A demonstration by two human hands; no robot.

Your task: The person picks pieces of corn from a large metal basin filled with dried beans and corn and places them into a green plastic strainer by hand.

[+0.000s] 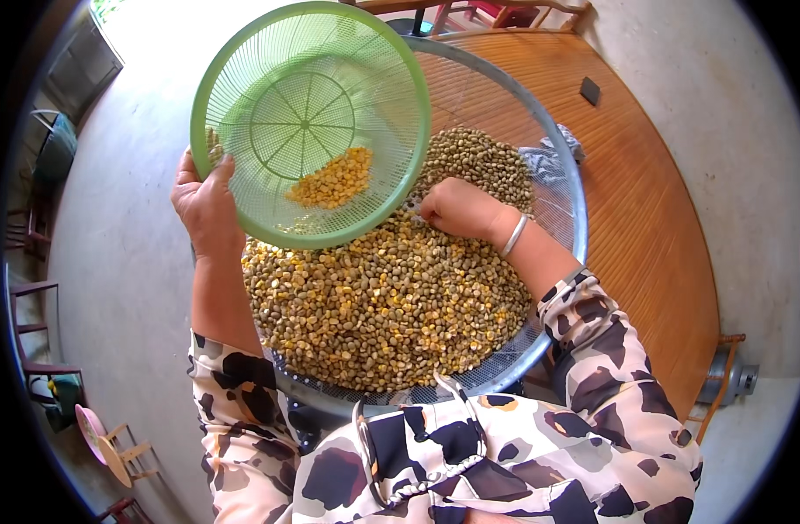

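My left hand [206, 196] grips the rim of a round green plastic sieve basket [305, 124], thumb inside and fingers outside. The basket tilts over the far left of a large round mesh tray [580, 196]. A small heap of yellow kernels [334, 180] lies inside the basket near its lower edge. In the tray spreads a wide pile of mixed brown and yellow beans [387, 301]; a mostly brown bean heap [475, 164] sits at its far side. My right hand [462, 206] is at the beans between the two piles, fingers curled downward; its fingertips are hidden.
The tray rests partly over a wooden table [649, 183], with a crumpled cloth [554, 154] and a small dark square [590, 90] on it. A gas cylinder [731, 376] stands at right. Chairs [36, 327], a small wooden stool [121, 455] and a pink basin [90, 432] line the left.
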